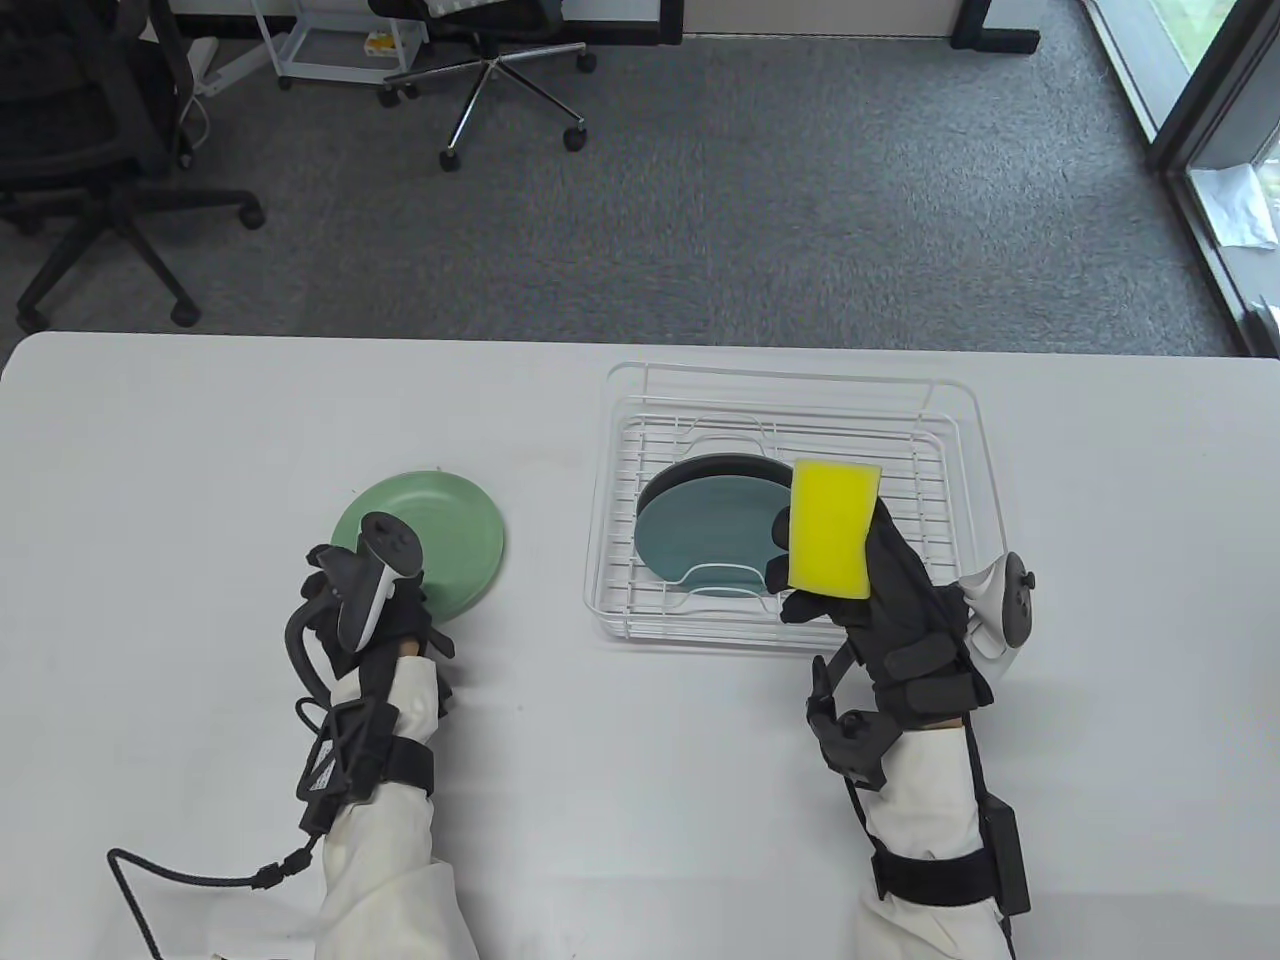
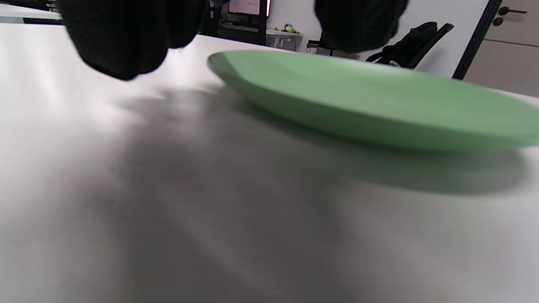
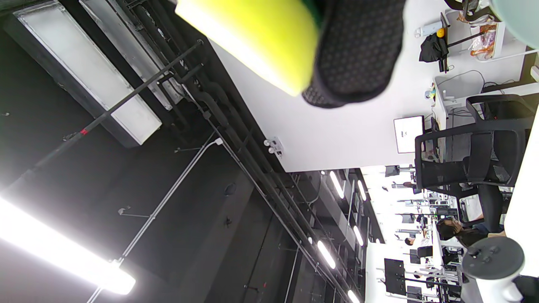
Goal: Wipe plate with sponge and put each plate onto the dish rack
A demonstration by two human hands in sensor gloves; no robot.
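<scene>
A pale green plate lies flat on the white table, left of the rack. My left hand hovers at its near edge with the tracker on top. In the left wrist view its fingertips hang just above the table and the green plate without holding it. My right hand grips a yellow sponge upright over the front right of the white wire dish rack. A teal plate leans inside the rack. In the right wrist view a gloved finger presses on the sponge.
The rack stands right of centre on the table. A black cable trails from my left wrist across the near left. Office chairs stand on the carpet beyond the table's far edge.
</scene>
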